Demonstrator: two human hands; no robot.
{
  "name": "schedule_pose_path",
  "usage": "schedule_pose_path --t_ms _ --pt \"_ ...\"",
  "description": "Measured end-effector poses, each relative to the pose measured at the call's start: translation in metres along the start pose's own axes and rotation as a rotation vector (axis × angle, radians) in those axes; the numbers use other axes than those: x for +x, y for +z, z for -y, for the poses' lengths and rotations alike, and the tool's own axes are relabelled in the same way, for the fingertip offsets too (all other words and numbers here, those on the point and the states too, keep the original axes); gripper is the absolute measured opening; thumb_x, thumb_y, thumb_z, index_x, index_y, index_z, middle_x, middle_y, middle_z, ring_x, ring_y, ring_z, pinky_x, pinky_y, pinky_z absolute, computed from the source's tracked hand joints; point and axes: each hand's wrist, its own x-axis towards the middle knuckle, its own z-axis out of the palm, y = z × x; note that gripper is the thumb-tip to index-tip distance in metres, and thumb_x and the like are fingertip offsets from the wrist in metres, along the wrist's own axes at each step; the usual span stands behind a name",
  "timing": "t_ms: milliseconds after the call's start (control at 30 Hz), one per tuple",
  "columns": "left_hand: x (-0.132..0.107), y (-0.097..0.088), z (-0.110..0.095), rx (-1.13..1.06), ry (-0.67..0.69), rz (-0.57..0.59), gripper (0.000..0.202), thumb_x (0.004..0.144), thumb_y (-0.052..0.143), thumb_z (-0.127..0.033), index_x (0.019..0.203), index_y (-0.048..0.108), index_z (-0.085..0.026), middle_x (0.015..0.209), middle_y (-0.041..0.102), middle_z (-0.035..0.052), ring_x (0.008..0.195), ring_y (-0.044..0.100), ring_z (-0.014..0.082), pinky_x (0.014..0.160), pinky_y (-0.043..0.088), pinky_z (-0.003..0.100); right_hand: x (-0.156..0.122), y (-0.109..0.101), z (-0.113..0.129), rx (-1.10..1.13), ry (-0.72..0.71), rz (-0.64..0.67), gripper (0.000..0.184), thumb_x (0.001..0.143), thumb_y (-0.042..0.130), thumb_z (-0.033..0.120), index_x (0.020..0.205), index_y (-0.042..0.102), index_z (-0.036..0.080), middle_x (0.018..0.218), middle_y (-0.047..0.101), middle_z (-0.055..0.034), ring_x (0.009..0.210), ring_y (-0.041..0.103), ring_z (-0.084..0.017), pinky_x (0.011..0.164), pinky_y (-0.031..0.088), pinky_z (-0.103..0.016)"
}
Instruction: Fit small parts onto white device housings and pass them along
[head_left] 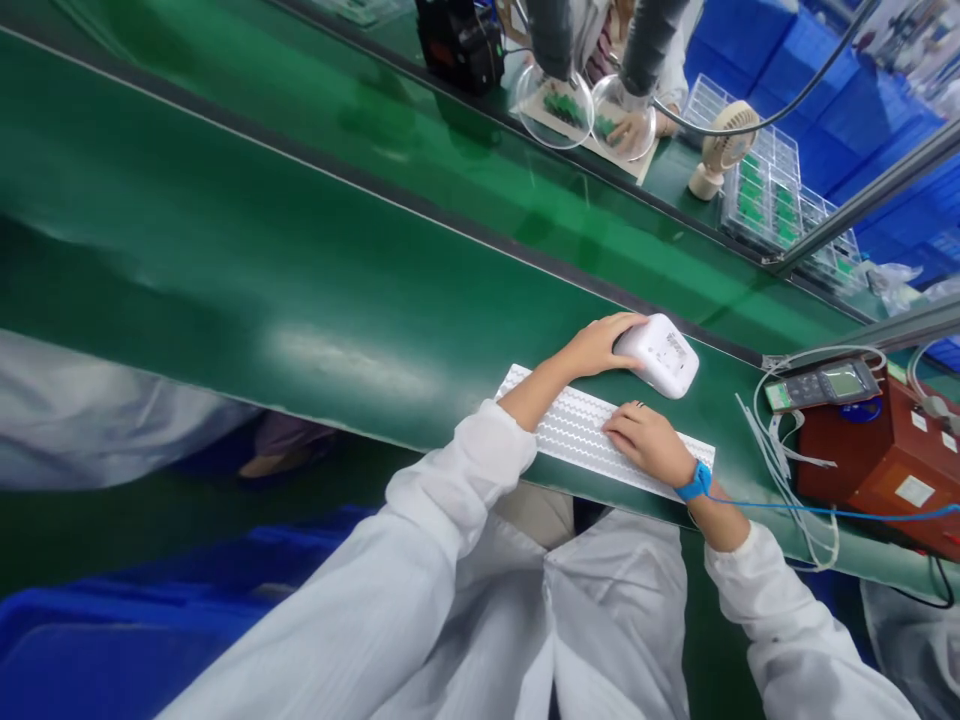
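My left hand (596, 345) reaches forward and grips the near end of a white rounded plastic device (661, 353) lying on the green bench. My right hand (646, 440) rests palm down with fingers curled on a white ribbed tray (570, 430) at the bench's near edge. Whether it holds anything is hidden. A ring shows on one finger, and a blue wrist strap (695, 482) with a blue cord sits on that wrist. Both arms wear white sleeves.
A green conveyor belt (300, 250) runs across ahead. To the right stand a red box (889, 465), a handheld meter (821, 385) and white cable ties (780, 460). Across the belt, another person's hand (634, 128) works under round lenses, beside a small fan (724, 150) and clear trays of green boards (772, 205).
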Motion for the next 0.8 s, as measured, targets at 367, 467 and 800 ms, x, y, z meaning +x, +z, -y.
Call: schedule_pose_path --t_ms 367,467,800 --pt "0.005 0.0 0.0 -0.014 0.012 0.002 0.089 0.088 0.092 -0.046 0.168 0.055 -0.028 0.176 0.054 0.0112 0.16 0.052 0.0375 0.132 0.041 0.05 0.009 -0.008 0.003 -0.594 -0.261 0.101 0.023 0.115 0.055 0.012 0.099 0.069 0.019 0.101 0.072 -0.0094 0.083 0.057 -0.022 0.063 0.038 -0.036" --pt "0.005 -0.001 -0.001 -0.005 0.012 0.001 0.089 0.089 0.091 -0.045 0.168 0.055 -0.028 0.175 0.055 0.0117 0.16 0.053 0.0372 0.131 0.041 0.05 0.007 -0.002 -0.002 -0.636 -0.299 0.003 0.023 0.114 0.058 0.014 0.095 0.069 0.02 0.096 0.071 -0.0079 0.081 0.058 -0.022 0.061 0.038 -0.036" --pt "0.004 0.001 0.002 -0.014 0.019 -0.004 0.087 0.09 0.091 -0.047 0.167 0.055 -0.03 0.176 0.054 0.0112 0.161 0.051 0.0384 0.131 0.041 0.053 0.005 0.013 -0.006 -0.209 -0.196 -0.207 0.015 0.103 0.06 0.01 0.103 0.067 0.024 0.098 0.073 -0.0063 0.09 0.068 -0.024 0.079 0.056 -0.035"
